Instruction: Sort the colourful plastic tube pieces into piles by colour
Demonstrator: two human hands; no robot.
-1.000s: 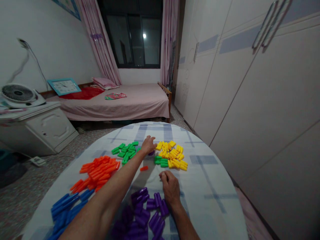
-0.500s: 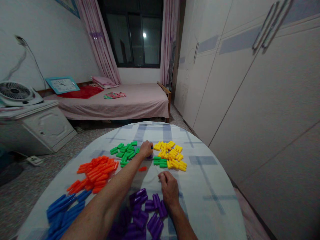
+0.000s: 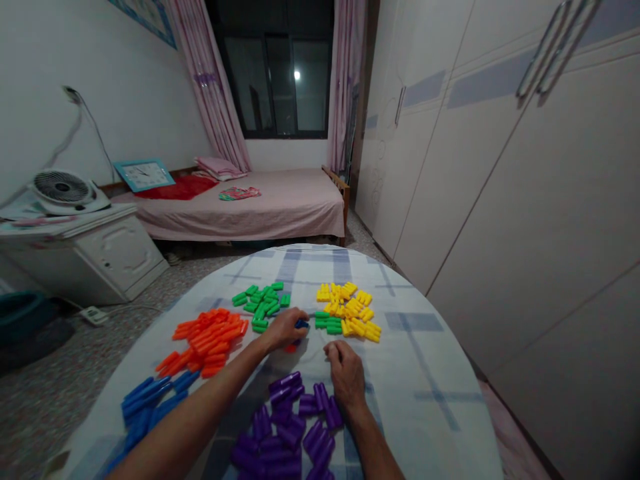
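Sorted piles of plastic pegs lie on a round table point(image 3: 430, 373) with a checked cloth: green pegs point(image 3: 261, 304), yellow pegs point(image 3: 350, 309), orange pegs point(image 3: 207, 339), blue pegs point(image 3: 150, 403) and purple pegs point(image 3: 295, 427). My left hand point(image 3: 283, 329) hovers just above a single orange peg point(image 3: 290, 347), its fingers closed on a small dark blue or purple peg point(image 3: 301, 324). My right hand point(image 3: 345, 373) rests on the cloth with curled fingers at the far edge of the purple pile. A few green pegs point(image 3: 327, 324) lie against the yellow pile.
A bed point(image 3: 250, 207) with a pink cover stands behind the table under a dark window. At the left a white cabinet point(image 3: 95, 253) carries a small fan point(image 3: 65, 190). A wardrobe point(image 3: 500, 187) fills the right side. A power strip point(image 3: 95, 315) lies on the floor.
My left hand closed on a small dark peg between the green and yellow piles and drew back toward me with it, over the lone orange peg. My right hand stayed put.
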